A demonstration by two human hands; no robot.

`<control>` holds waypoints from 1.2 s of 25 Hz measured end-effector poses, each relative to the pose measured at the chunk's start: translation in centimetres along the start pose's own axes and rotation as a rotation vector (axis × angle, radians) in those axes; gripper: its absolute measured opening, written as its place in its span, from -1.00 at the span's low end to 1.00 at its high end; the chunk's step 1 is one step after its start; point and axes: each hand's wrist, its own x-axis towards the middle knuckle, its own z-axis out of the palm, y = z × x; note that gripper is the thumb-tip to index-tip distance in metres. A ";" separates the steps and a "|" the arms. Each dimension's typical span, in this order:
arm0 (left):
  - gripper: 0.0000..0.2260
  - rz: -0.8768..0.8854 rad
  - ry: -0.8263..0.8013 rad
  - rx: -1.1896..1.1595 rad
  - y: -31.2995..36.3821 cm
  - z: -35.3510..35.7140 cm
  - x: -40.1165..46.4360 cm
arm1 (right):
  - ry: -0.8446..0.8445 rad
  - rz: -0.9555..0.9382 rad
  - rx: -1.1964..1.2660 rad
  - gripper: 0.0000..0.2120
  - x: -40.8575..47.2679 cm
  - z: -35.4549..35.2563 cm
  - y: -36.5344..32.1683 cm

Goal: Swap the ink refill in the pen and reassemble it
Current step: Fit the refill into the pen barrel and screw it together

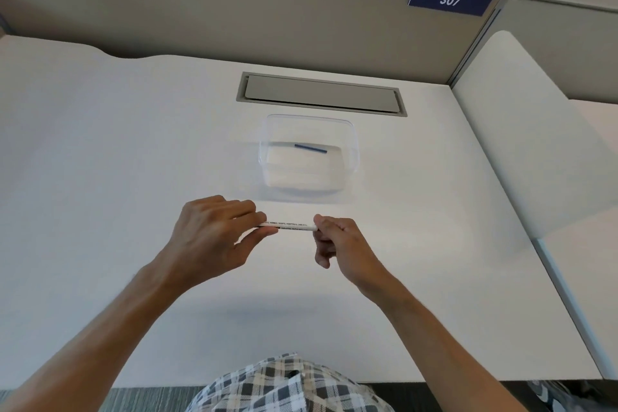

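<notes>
1. Both hands grasp the pen (290, 226) level above the desk (133, 144): the left hand (214, 234) pinches one end, the right hand (337, 239) curls round the other, likely to twist or pull it apart.
2. The pen is slim, white and printed.
3. Beyond, a clear plastic tray (351, 157) keeps a thin blue refill (311, 148) within reach.

**Materials and finishes on the desk**

Pen (291, 226): white, smooth plastic barrel with black printed lettering. Container (347, 157), at 12 o'clock from the pen: clear, glossy plastic. Refill (311, 148) inside it: blue, plastic-looking, slim. Desk (133, 150): white, matt, finely textured. Cable hatch (321, 94), 12 o'clock of the container: grey, matt. Partition (234, 20): beige, cloth-like. Number plate (449, 0): blue, glossy. Shirt (287, 385): checked woven cloth.
</notes>
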 end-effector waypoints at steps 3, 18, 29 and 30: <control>-0.81 0.037 -0.006 0.048 0.0 0.1 -0.3 | -0.012 0.110 0.045 -0.56 -0.1 0.1 -0.5; -0.86 -0.406 -0.089 -0.635 1.0 -1.5 0.1 | 0.207 -0.550 -0.507 -0.62 -1.5 -0.6 0.1; -0.76 -0.025 0.087 0.003 1.4 -1.0 -0.1 | 0.036 -0.110 -0.061 -0.58 -1.4 -0.5 -1.5; -0.80 0.033 0.102 0.081 1.4 -0.8 -0.2 | 0.016 -0.036 -0.018 -0.58 -1.3 -0.6 -1.7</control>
